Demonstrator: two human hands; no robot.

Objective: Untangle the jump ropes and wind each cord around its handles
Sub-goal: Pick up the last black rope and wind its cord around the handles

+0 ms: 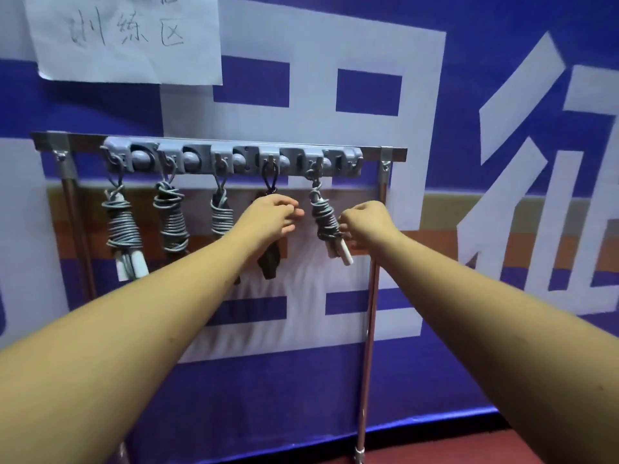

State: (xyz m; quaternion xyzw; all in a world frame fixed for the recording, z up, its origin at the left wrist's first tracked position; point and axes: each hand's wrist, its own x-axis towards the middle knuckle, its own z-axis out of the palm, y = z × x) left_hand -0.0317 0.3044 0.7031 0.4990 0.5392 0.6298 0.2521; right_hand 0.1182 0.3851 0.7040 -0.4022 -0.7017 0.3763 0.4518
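Rack: a grey moulded-plastic hook rack (pixel 234 159) with round knobs sits on a brushed-metal rail (pixel 397 151), which is carried by slim shiny poles, the right pole (pixel 370 313) running down to the dark red floor (pixel 469 443).
Ropes: five bundles hang side by side from the hooks, each by a small loop.
Left three: the first rope (pixel 122 226), second rope (pixel 170 222) and third rope (pixel 221 216) are tight grey coils of glossy cord. White handle ends poke out below the first.
Fourth rope (pixel 268 266): black tapered handles hang straight down, their upper part hidden behind a hand.
Fifth jump rope (pixel 325 216): grey cord spirals unevenly around its handles and tilts slightly to the right, with a white handle tip (pixel 346 256) jutting out at the bottom.
Left hand (pixel 271 216): the bare arm is stretched forward and the fingers are loosely curled, with the thumb close to the forefinger in front of the fourth rope. Whether it holds anything cannot be told.
Right hand (pixel 366 222): the arm is extended and the wrist bent inward, and the curled fingertips pinch the lowest coils of the fifth jump rope just above the white tip.
Backdrop: a blue fabric banner (pixel 469 78) carries large white characters, and a handwritten paper note (pixel 127 38) hangs at the upper left.
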